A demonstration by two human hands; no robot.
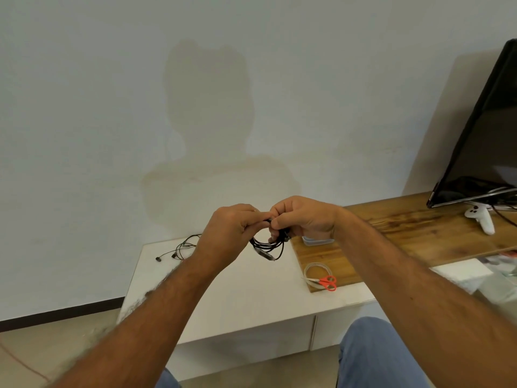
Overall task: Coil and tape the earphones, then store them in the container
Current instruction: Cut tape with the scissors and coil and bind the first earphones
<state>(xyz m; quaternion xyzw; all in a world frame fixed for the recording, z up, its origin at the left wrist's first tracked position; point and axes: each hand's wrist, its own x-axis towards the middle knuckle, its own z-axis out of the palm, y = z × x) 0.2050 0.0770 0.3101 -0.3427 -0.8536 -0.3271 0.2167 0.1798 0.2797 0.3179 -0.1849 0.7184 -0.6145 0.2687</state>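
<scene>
Both hands are raised above the white table (251, 289), pinching a coil of black earphones (268, 246) between them. My left hand (229, 228) grips the coil's top from the left, and my right hand (305, 217) grips it from the right. The loops hang below the fingers with an inline remote at the bottom. A second pair of black earphones (179, 249) lies loose at the table's far left. A clear plastic container (317, 241) sits on the wooden board, partly hidden behind my right hand. A roll of clear tape (314, 271) lies on the board.
Red-handled scissors (326, 282) rest on the tape roll at the near corner of the wooden board (405, 228). A dark monitor (481, 135) and a white controller (479, 217) stand at the right. Papers lie at the far right. My knee in jeans (375, 354) is below the table edge.
</scene>
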